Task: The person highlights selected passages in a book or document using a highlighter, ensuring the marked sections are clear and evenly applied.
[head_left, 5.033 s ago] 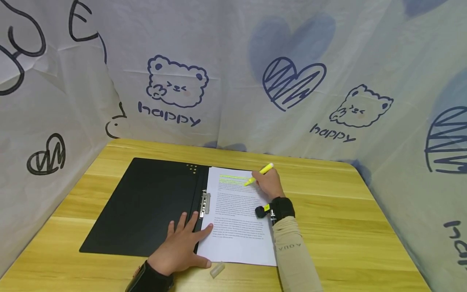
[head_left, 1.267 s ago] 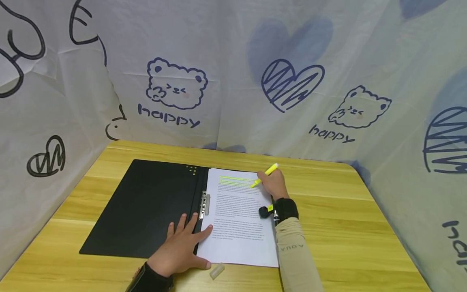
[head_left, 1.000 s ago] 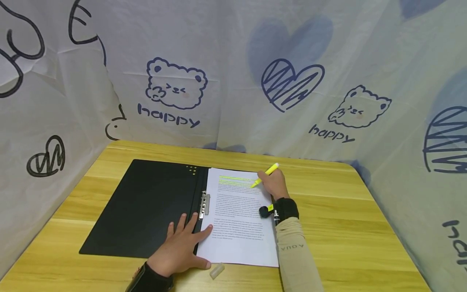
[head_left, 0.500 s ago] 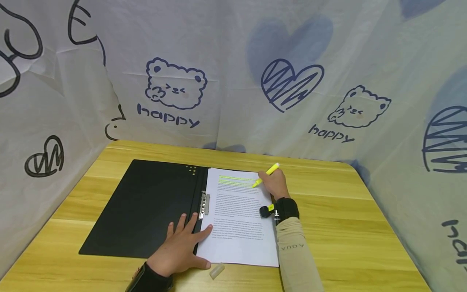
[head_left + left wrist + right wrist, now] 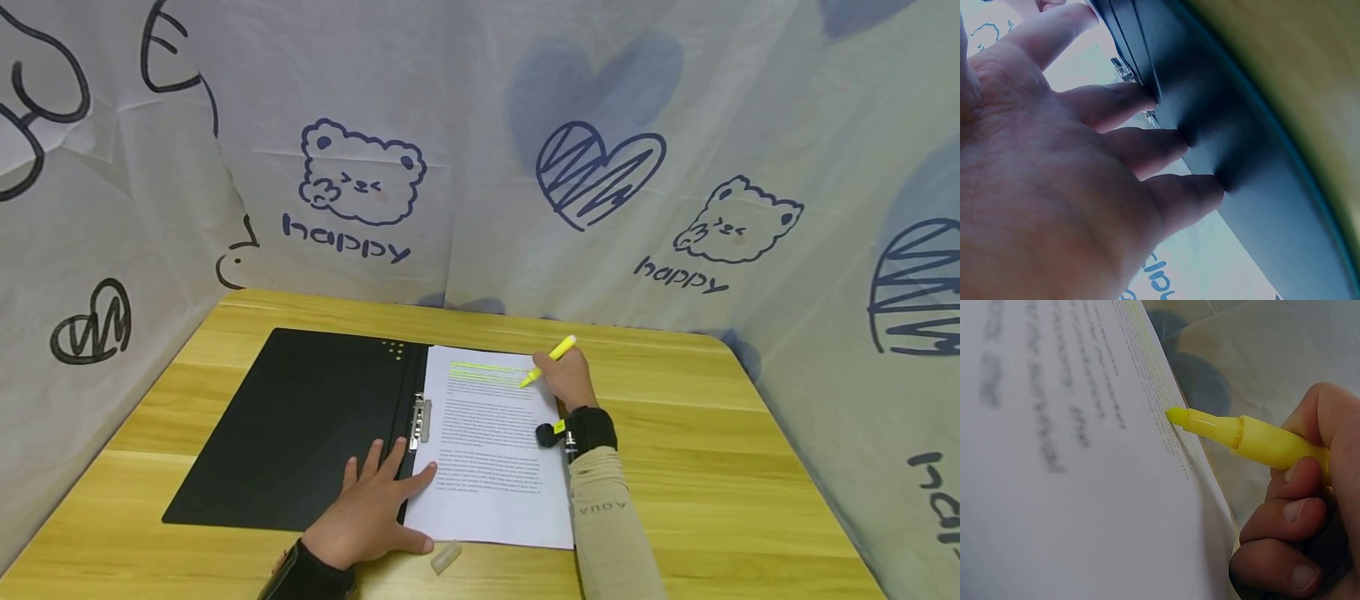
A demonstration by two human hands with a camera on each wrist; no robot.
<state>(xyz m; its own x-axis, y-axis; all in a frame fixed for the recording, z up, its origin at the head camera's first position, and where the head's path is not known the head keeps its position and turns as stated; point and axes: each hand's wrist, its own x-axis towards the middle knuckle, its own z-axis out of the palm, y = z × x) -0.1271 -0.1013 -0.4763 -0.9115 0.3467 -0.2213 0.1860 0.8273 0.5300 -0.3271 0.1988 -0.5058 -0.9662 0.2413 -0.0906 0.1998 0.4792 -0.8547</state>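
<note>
A yellow highlighter (image 5: 1272, 442) is gripped by my right hand (image 5: 567, 379), its tip right at a line of print near the top of the white printed sheet (image 5: 480, 515). Bright yellow strokes run across the upper lines of text. The sheet lies in the right half of an opened black folder (image 5: 300, 417), beside its metal clip (image 5: 422, 421). My left hand (image 5: 367, 508) rests with spread fingers over the folder's spine and the sheet's lower left corner. In the left wrist view, its fingertips (image 5: 1210, 187) press on the black cover.
A clear cap (image 5: 446, 557) lies on the wooden table (image 5: 705, 467) just below the sheet's bottom edge. Behind the table hangs a pale curtain (image 5: 480, 167) printed with bears and hearts, and it also closes in both sides.
My right hand has moved right along the text line with the highlighter, quickly at first, then only slightly. The yellow stroke has lengthened to the right. My left hand keeps its place.
</note>
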